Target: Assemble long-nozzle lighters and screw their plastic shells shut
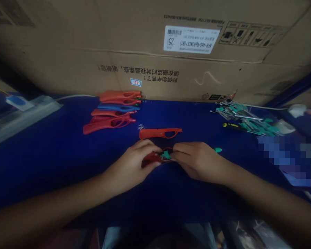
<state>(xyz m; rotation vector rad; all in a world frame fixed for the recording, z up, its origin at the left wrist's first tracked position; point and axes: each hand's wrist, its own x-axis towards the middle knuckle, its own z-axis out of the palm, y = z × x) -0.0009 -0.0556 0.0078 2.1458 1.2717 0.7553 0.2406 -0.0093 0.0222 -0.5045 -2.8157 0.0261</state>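
My left hand [133,165] grips a red plastic handle shell [152,157] that lies on the blue table cover [54,162]. Its fingers curl over the shell's left end. My right hand [195,159] pinches a small teal part [166,155] at the shell's middle, and a teal tip [218,150] sticks out past the knuckles. Just beyond both hands a second red shell [160,132] lies flat, with a few small metal bits [141,127] at its left end.
A stack of red shells with one blue one [114,110] sits at the back left. A heap of teal and metal parts [245,119] lies at the back right. A big cardboard box [155,52] walls off the far side. A white tray [20,110] is at the left.
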